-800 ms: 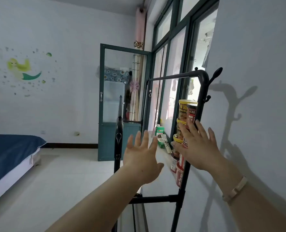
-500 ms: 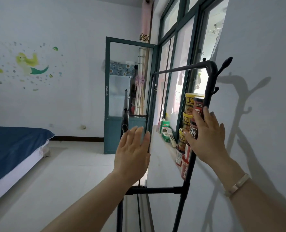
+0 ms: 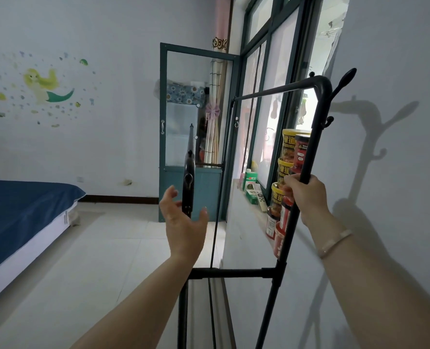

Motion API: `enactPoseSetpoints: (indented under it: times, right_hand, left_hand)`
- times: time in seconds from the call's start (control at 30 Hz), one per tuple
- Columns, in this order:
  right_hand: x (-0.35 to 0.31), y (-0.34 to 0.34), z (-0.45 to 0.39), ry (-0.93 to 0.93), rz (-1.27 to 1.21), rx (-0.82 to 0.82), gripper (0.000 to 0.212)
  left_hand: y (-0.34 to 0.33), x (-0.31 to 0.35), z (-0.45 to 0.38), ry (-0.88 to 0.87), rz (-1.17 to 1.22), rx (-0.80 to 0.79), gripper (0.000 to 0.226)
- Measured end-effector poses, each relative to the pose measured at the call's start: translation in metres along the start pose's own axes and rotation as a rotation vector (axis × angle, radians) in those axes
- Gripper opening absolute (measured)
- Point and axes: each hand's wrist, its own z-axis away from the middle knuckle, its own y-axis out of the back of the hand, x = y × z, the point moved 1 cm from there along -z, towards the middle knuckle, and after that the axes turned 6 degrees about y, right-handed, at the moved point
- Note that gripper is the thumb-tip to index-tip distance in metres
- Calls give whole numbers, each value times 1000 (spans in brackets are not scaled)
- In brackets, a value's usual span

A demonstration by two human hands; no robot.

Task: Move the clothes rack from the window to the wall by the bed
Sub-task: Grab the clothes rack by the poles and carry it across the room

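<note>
A black metal clothes rack (image 3: 317, 114) stands along the window wall, empty, with hooks on its near post and a cross bar low down. My right hand (image 3: 307, 195) is closed around the near right upright at mid height. My left hand (image 3: 183, 222) is held up with fingers spread, cupped around the top of the near left upright without closing on it. The bed (image 3: 20, 212) with a blue cover lies at the left, against the far wall with a mermaid sticker.
Stacked snack tubs (image 3: 288, 170) and small boxes (image 3: 250, 182) sit on the window sill just behind the rack. A green-framed door (image 3: 163, 127) stands ahead beside the window. Pale tiled floor (image 3: 103, 248) stretches between the rack and the bed.
My right hand has gone from spread near the right post to closed around it. My left hand has risen to the left post's top. The view has moved closer.
</note>
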Motion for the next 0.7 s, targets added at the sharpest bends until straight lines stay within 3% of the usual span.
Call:
enactPoseSetpoints:
  times: [0.07, 0.17, 0.3, 0.47, 0.57, 0.7]
  right_hand:
    - [8, -3, -4, -121, -97, 15, 17]
    - [16, -11, -3, -177, -155, 48, 25]
    - [17, -18, -1, -118, -231, 122, 25]
    - [18, -30, 0, -89, -263, 181, 16]
    - [18, -38, 0, -95, -306, 176, 24]
    - [17, -46, -2, -80, -339, 170, 14]
  left_hand:
    - [-6, -3, -8, 218, 91, -82, 54]
    - [-10, -5, -21, 356, 153, -185, 16]
    - [-10, -9, -29, 454, 244, -209, 29]
    - [-7, -14, -36, 414, 187, -88, 50]
    - [-4, -15, -40, 405, 197, -29, 53]
    - [-3, -17, -47, 376, 165, -10, 54]
